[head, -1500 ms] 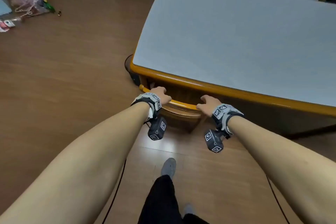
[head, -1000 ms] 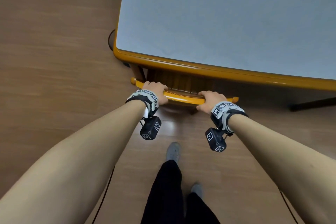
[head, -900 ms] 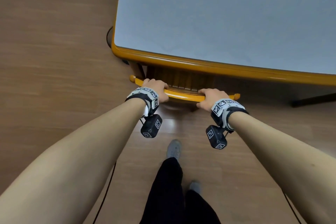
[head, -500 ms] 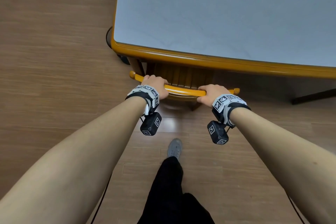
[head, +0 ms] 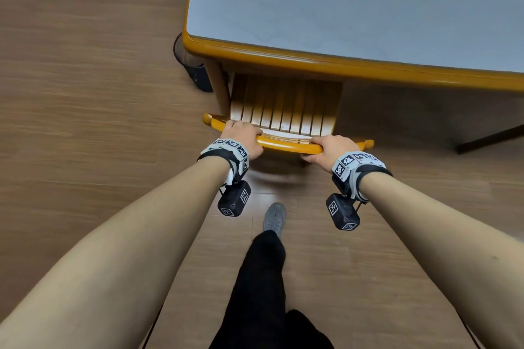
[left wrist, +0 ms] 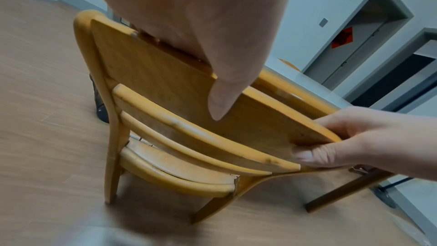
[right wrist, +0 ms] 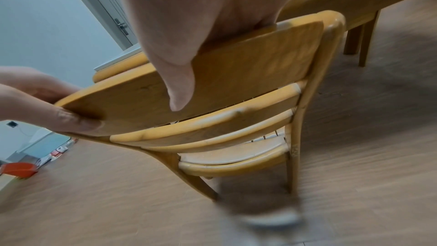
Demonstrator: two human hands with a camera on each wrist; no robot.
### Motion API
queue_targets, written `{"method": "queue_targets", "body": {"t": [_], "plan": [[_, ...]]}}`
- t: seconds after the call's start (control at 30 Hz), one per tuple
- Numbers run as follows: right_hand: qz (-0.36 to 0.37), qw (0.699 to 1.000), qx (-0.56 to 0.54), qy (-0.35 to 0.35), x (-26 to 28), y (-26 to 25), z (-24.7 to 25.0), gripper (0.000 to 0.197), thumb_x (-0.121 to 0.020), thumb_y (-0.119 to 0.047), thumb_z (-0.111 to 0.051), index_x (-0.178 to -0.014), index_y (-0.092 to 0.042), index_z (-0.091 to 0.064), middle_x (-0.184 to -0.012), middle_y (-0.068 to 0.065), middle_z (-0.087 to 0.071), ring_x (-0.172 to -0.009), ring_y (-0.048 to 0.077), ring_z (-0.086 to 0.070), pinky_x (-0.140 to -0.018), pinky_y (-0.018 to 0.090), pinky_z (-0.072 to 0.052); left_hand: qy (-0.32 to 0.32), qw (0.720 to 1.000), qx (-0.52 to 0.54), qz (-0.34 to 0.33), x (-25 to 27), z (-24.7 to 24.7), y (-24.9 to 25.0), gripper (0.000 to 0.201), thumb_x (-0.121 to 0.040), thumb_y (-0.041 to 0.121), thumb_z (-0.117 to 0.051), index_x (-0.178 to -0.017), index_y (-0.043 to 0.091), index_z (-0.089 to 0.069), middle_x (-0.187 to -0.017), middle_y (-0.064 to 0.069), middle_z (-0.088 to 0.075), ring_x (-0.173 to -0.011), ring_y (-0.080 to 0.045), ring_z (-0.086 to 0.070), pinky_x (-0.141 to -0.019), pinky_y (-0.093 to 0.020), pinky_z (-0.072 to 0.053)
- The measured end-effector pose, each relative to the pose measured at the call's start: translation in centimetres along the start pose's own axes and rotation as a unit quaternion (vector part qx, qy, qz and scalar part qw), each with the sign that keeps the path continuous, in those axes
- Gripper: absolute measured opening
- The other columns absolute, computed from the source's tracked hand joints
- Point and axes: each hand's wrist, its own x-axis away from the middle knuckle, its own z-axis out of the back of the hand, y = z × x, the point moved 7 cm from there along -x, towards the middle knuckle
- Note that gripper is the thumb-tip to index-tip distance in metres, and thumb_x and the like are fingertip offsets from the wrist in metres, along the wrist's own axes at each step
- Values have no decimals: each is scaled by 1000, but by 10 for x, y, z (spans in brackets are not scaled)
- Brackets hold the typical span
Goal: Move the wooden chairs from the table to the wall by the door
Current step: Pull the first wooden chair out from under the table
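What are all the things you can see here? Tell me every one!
chair: one, yellow wood, half under the table, held by its top rail
table: one, grey top, wood edge, ahead
bin: one, black, on the floor by the table corner
doors: two, grey-framed, on the far wall
floor: brown wood planks
shoe: one, grey, below the chair
wrist cameras: two, black, under the wrists
left hand: grips the rail's left end
right hand: grips the rail's right end
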Motion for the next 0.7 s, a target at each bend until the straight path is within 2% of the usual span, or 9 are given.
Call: {"method": "queue_targets", "body": {"t": [0.07,0.17,0.23,0.33,0.4,0.5,0.57,0.7], "plan": [[17,1000,15,9,18,-3,-16,43,-91,-66,-53,-115,-32,-66,-105,-3,-70,-93,22,-65,-75,34,-54,7,1000,-9,-4,22,-13,4,45,-84,34,-58,-128,31,-65,-120,-3,-65,-119,-28,-52,-104,-41,-31],[30,999,43,10,45,-4,-46,49,-91,-69,-52,-119,-31,-63,-113,-1,-69,-101,24,-64,-74,33,-48,15,1000,-22,-16,59,-37,12,30,-83,38,-58,-111,32,-67,-112,-3,-67,-113,-29,-54,-99,-43,-34],[36,998,53,9,66,-3,-68,49,-90,-68,-54,-120,-30,-62,-116,0,-68,-103,25,-64,-74,33,-46,20,999,-20,-22,86,-55,18,15,-83,39,-59,-97,34,-61,-109,-1,-68,-112,-29,-54,-100,-44,-33],[48,998,44,11,100,0,-103,48,-89,-64,-59,-121,-28,-61,-118,2,-68,-104,27,-64,-80,36,-51,15,1000,-7,-25,127,-88,28,11,-83,39,-62,-89,32,-55,-109,-1,-67,-117,-32,-52,-104,-47,-32],[54,997,51,8,124,1,-129,48,-89,-63,-60,-120,-27,-61,-118,3,-67,-105,28,-65,-86,40,-54,15,1000,4,-26,155,-112,35,15,-83,41,-62,-94,31,-60,-110,0,-66,-115,-30,-54,-103,-46,-32],[50,997,60,9,161,2,-166,47,-87,-65,-62,-114,-27,-59,-112,3,-67,-99,29,-65,-81,42,-56,39,999,15,-29,197,-148,44,27,-84,42,-63,-109,32,-64,-115,-1,-66,-116,-30,-53,-100,-43,-33],[41,997,69,12,189,3,-191,49,-85,-68,-62,-114,-28,-59,-109,3,-67,-97,30,-66,-78,43,-57,48,998,10,-30,226,-171,51,30,-84,41,-63,-112,30,-64,-118,-2,-65,-116,-30,-53,-99,-43,-33],[21,998,57,3,245,1,-239,43,-87,-64,-64,-112,-30,-57,-104,4,-67,-93,32,-66,-76,43,-58,35,999,-10,-28,284,-214,63,43,-85,44,-61,-125,29,-60,-125,-5,-62,-119,-30,-51,-103,-46,-32]]}}
